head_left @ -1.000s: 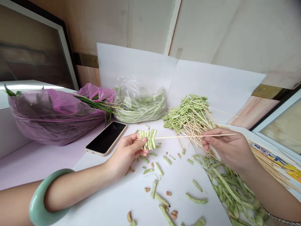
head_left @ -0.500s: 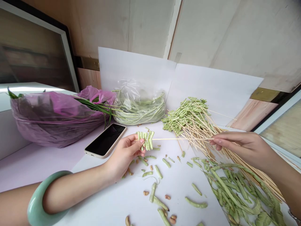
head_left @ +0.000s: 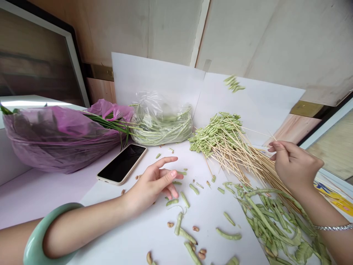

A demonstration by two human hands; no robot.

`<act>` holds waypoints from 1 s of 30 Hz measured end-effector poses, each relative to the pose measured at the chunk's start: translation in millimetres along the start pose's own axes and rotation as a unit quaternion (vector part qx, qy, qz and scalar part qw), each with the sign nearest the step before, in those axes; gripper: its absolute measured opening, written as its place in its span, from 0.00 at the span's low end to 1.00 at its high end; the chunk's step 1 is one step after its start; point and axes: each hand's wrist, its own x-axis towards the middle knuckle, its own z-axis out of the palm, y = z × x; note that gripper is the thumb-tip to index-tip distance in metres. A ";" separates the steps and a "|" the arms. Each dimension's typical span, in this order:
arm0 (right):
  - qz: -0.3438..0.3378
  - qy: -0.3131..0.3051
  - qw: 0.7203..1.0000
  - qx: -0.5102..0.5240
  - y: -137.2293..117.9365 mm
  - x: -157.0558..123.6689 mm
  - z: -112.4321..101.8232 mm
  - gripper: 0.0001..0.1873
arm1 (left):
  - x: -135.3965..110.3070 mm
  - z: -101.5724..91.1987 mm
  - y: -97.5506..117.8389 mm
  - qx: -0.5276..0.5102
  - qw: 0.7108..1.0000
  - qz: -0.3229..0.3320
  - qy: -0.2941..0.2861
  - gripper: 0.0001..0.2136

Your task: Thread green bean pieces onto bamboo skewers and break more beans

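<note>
Holding nothing, my left hand (head_left: 157,180) hovers over the white surface with its fingers apart. Loose green bean pieces (head_left: 185,198) and brown seeds lie under and around it. At the right, my right hand (head_left: 293,165) pinches the end of a thin bamboo skewer. Bean pieces threaded on that skewer (head_left: 234,84) appear blurred in front of the white board, above a heap of finished bean skewers (head_left: 217,130). The shaft between them is hard to make out. Below my right hand, the bare ends of the heaped skewers fan out.
A purple bag of greens (head_left: 63,140) stands at the left. Beside it are a black-screened phone (head_left: 122,163) and a clear bag of long beans (head_left: 162,127). Bean scraps and leaves (head_left: 278,221) pile up at the front right. White boards (head_left: 157,75) stand along the back.
My left hand has let go of the threaded bean pieces and opened. My right hand has turned upward, swinging the bean skewer up and right over the heap.
</note>
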 end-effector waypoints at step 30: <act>0.201 -0.167 0.965 0.003 29.0 18.6 -4.9 0.15 | 1.6 3.0 2.5 0.073 0.997 -0.007 -0.016 0.28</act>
